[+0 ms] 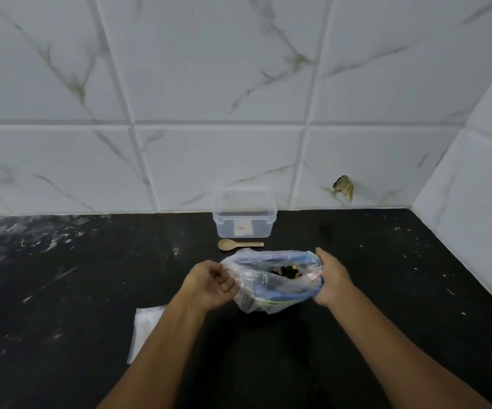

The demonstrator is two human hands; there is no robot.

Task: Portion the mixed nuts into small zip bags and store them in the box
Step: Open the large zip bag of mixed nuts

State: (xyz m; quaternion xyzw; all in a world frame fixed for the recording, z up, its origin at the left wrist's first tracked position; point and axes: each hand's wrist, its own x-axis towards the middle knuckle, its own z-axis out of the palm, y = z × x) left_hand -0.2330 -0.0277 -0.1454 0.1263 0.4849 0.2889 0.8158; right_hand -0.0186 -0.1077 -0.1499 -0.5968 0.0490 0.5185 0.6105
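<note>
- Lying nearest, a flat stack of small zip bags [146,332] sits on the black counter [386,290], beside the left forearm; judged staged within easy reach for filling.
- Holding the supply, the left hand [211,286] pinches one side of the large plastic bag [271,280] and the right hand [332,280] grips the opposite rim; the mouth is spread wide, likely to give access; the mixed nuts [287,273] show dark inside.
- Resting just beyond the bag, a tan spoon [239,245] lies ungripped; presumably the scoop.
- Standing farthest, against the tiled wall [239,84], the clear box [244,215] is lidless, ready to receive portions; none yet filled.
</note>
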